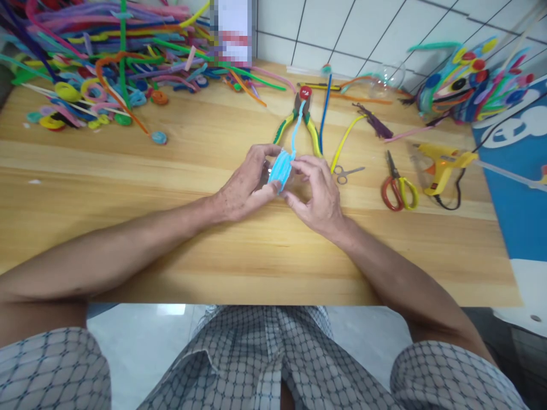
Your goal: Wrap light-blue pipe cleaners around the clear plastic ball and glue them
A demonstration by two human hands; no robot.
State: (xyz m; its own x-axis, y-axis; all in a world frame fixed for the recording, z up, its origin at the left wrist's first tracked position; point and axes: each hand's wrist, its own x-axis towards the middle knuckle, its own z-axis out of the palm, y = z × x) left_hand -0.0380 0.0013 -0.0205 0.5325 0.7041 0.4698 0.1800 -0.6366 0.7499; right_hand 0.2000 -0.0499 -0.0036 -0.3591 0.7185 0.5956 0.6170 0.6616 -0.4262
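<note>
Between my hands, above the wooden table, is a bundle of light blue pipe cleaner [281, 169] laid in side-by-side rows. A loose tail of it runs up toward the pliers. My left hand [248, 185] grips the bundle from the left, thumb on its lower end and fingers at its top. Some clear material shows beside it, too small to make out. My right hand [318, 193] pinches the bundle's right side near where the tail leaves it. Just beyond lie pliers [315, 134] with green and yellow handles, a red round piece [305, 92] at their jaws.
Heaped pipe cleaners [128, 40] and small coils fill the back left. Scissors [399, 191], small metal scissors [348, 173] and a yellow glue gun [442, 165] lie to the right. Colourful pipe-cleaner figures [465, 85] stand at the back right by the tiled wall [333, 28].
</note>
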